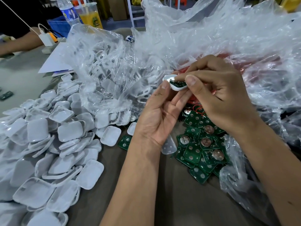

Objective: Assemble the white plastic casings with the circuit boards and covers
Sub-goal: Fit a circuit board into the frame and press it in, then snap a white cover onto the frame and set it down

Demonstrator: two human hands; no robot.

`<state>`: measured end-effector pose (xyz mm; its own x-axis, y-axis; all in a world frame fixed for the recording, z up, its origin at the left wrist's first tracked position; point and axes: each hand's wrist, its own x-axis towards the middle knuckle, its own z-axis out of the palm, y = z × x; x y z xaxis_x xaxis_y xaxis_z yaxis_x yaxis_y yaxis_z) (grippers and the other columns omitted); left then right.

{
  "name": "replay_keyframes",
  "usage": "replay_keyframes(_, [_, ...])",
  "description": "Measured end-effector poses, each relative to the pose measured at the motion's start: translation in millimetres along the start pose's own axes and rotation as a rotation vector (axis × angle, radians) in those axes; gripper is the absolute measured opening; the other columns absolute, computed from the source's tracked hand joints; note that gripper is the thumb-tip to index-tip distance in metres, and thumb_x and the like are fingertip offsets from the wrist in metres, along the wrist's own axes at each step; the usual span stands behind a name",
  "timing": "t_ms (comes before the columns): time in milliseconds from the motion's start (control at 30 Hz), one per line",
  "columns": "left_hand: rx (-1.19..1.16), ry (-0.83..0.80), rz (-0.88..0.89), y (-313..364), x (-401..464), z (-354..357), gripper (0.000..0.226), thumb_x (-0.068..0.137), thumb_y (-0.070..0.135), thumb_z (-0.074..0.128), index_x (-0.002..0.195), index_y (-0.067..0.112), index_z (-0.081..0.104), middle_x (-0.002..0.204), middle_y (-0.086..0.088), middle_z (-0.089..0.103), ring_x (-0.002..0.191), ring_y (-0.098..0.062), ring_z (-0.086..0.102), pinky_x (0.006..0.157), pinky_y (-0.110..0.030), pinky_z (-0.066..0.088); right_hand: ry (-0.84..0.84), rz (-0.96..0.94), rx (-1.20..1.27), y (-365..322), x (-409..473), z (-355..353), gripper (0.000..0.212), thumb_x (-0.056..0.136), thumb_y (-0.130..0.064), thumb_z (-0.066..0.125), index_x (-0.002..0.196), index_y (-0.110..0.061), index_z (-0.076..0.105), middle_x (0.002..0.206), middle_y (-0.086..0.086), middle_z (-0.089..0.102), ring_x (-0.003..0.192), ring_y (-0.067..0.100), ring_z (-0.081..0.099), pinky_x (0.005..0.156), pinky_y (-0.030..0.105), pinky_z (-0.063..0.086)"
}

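My left hand (160, 115) holds a white plastic casing (175, 86) at its fingertips, palm turned toward me. A green circuit board (176, 82) sits in the casing's hollow, and my right hand (218, 95) pinches it there with thumb and forefinger. Most of the board is hidden under my fingers. A heap of loose green circuit boards (203, 144) lies on the table just below my hands. White casings and covers (53, 144) are piled at the left.
Crumpled clear plastic bags (211, 38) spread across the back and right, one holding white frames (101, 57), another red parts (254, 62). Another person's arm (17, 43) rests at far left, near a charger, a bottle and a yellow drink cup (89, 15).
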<state>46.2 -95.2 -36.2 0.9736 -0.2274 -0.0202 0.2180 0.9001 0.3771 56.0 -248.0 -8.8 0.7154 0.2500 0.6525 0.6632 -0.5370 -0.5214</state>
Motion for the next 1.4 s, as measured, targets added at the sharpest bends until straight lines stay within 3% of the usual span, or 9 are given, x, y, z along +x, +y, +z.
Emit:
replay_keyframes(300, [-0.033, -0.003, 0.100, 21.0, -3.3, 1.4, 0.044, 0.087, 0.001, 0.063, 0.129, -0.007, 0.052, 0.127, -0.033, 0.061, 0.121, -0.044, 0.061, 0.109, -0.054, 0.045, 0.029, 0.051, 0.032, -1.2, -0.9, 7.2, 0.034, 0.107, -0.032, 0.053, 0.128, -0.011, 0.070, 0.112, 0.000, 0.071, 0.103, 0.016, 0.068, 0.090, 0.038, 0.056])
replay_keyframes(433, [0.046, 0.004, 0.171, 43.4, -6.8, 2.4, 0.042, 0.085, 0.003, 0.064, 0.123, -0.010, 0.055, 0.119, -0.032, 0.065, 0.119, -0.043, 0.064, 0.107, -0.055, 0.047, -0.138, 0.087, -0.010, -11.6, -6.5, 20.8, 0.049, 0.101, -0.037, 0.060, 0.144, -0.014, 0.056, 0.096, -0.021, 0.065, 0.089, -0.005, 0.065, 0.076, 0.006, 0.050])
replay_keyframes(567, [0.172, -0.006, 0.196, 64.4, -17.1, -2.0, 0.036, 0.088, 0.009, 0.063, 0.120, -0.008, 0.057, 0.116, -0.027, 0.069, 0.112, -0.041, 0.068, 0.106, -0.053, 0.050, -0.250, 0.109, -0.011, -21.5, -11.9, 35.1, 0.065, 0.094, -0.034, 0.072, 0.149, -0.020, 0.042, 0.091, -0.013, 0.067, 0.081, -0.003, 0.063, 0.077, 0.025, 0.055])
replay_keyframes(700, [0.147, -0.013, 0.257, 90.7, -33.9, -14.5, 0.034, 0.087, 0.008, 0.066, 0.115, -0.010, 0.060, 0.115, -0.027, 0.068, 0.116, -0.042, 0.066, 0.109, -0.054, 0.048, -0.350, 0.018, -0.132, -38.5, -17.1, 48.8, 0.034, 0.097, -0.033, 0.070, 0.126, -0.018, 0.059, 0.103, -0.005, 0.067, 0.096, 0.014, 0.062, 0.088, 0.041, 0.054])
replay_keyframes(800, [-0.003, -0.052, 0.330, 108.6, -40.1, -17.6, 0.027, 0.099, 0.010, 0.057, 0.111, -0.013, 0.063, 0.118, -0.029, 0.063, 0.112, -0.044, 0.066, 0.110, -0.055, 0.045, -0.516, -0.206, -0.219, -57.4, -13.9, 69.0, 0.032, 0.101, -0.025, 0.062, 0.132, -0.017, 0.065, 0.125, 0.002, 0.065, 0.121, 0.025, 0.051, 0.108, 0.039, 0.041])
replay_keyframes(900, [-0.100, -0.064, 0.370, 119.5, -44.1, -16.1, 0.035, 0.103, 0.015, 0.049, 0.119, -0.015, 0.059, 0.119, -0.032, 0.061, 0.113, -0.044, 0.064, 0.113, -0.055, 0.042, -0.634, -0.334, -0.198, -77.5, -6.7, 93.5, 0.032, 0.103, -0.019, 0.056, 0.135, -0.017, 0.065, 0.129, 0.006, 0.061, 0.121, 0.031, 0.048, 0.103, 0.044, 0.044])
replay_keyframes(1133, [-0.241, -0.053, 0.409, 125.1, -49.1, -15.8, 0.032, 0.105, 0.014, 0.048, 0.125, -0.011, 0.053, 0.119, -0.033, 0.058, 0.126, -0.030, 0.053, 0.117, -0.056, 0.037, -0.682, -0.278, -0.302, -95.0, 9.1, 120.6, 0.016, 0.092, -0.013, 0.059, 0.102, -0.013, 0.072, 0.119, 0.008, 0.057, 0.117, 0.029, 0.047, 0.074, 0.033, 0.035])
replay_keyframes(1300, [-0.243, -0.063, 0.398, 123.8, -46.8, -16.3, 0.032, 0.105, 0.013, 0.049, 0.126, -0.009, 0.052, 0.124, -0.031, 0.056, 0.124, -0.037, 0.059, 0.111, -0.057, 0.044, -0.634, -0.277, -0.290, -81.9, 10.4, 111.6, 0.018, 0.096, -0.027, 0.066, 0.109, -0.014, 0.069, 0.115, 0.004, 0.060, 0.117, 0.025, 0.049, 0.092, 0.043, 0.048])
replay_keyframes(1400, [-0.248, -0.083, 0.374, 119.9, -45.1, -14.2, 0.032, 0.103, 0.012, 0.050, 0.124, -0.011, 0.053, 0.126, -0.032, 0.055, 0.121, -0.044, 0.060, 0.107, -0.054, 0.048, -0.662, -0.154, -0.207, -70.5, 11.8, 88.4, 0.021, 0.097, -0.039, 0.069, 0.104, -0.019, 0.064, 0.102, -0.003, 0.064, 0.101, 0.018, 0.057, 0.089, 0.038, 0.049])
